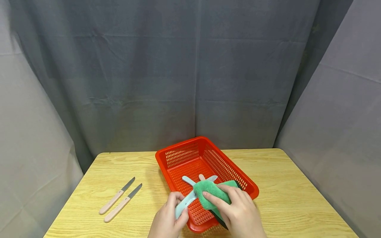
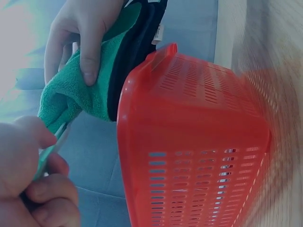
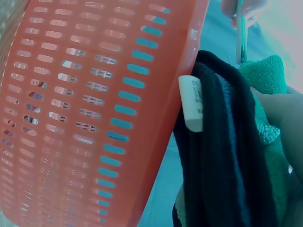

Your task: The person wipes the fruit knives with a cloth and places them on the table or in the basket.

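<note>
My left hand [image 1: 169, 216] grips the light-blue handle of a knife [image 1: 185, 203] over the near part of a red basket [image 1: 178, 145]. A green cloth [image 1: 210, 194] with a dark edge is folded around the knife's blade, hiding most of it. My right hand [image 1: 241, 211] pinches this cloth between thumb and fingers. In the left wrist view, a bit of the blade [image 2: 61, 130] shows between the left fingers and the cloth. Inside the basket lie a light-blue piece [image 1: 188, 180] and a pale pinkish handle [image 1: 201, 177], both partly covered by the cloth.
Two knives with pale wooden handles, one farther left [image 1: 111, 202] and one beside it [image 1: 120, 209], lie on the wooden table [image 1: 297, 198] left of the basket. Their blades point away from me. Grey curtains [image 1: 143, 82] hang behind and at both sides.
</note>
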Demonstrator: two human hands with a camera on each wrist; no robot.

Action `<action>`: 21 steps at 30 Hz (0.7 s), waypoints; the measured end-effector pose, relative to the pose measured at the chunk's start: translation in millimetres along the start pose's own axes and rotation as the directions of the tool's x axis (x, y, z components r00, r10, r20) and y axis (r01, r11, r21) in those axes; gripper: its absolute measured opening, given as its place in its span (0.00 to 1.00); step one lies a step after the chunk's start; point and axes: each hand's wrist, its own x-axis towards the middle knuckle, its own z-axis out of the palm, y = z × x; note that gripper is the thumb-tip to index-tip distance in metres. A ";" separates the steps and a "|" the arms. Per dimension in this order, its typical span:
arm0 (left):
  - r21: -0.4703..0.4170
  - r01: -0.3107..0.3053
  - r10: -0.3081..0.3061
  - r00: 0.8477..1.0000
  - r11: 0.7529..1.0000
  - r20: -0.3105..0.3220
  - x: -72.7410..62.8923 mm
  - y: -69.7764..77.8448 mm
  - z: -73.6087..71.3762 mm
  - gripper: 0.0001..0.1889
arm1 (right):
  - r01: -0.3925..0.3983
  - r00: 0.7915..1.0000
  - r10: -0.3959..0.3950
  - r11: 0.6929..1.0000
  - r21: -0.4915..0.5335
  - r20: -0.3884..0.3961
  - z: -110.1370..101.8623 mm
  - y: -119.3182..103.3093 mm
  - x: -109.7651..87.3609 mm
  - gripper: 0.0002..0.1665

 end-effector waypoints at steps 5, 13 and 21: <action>-0.027 -0.031 0.031 0.999 0.999 -0.013 0.4 0.7 -0.3 0.17 | -0.027 1.000 0.027 1.000 -0.001 -0.001 -0.5 -0.7 0.3 0.26; -0.085 -0.053 0.052 0.999 0.995 -0.017 0.5 0.9 -1.2 0.18 | -0.085 0.996 0.084 0.996 -0.025 -0.037 -3.2 2.1 0.6 0.27; -0.148 -0.005 0.009 1.000 0.989 0.027 0.8 3.4 -3.6 0.18 | -0.170 0.979 0.160 0.983 -0.075 -0.125 -3.9 8.9 -1.7 0.27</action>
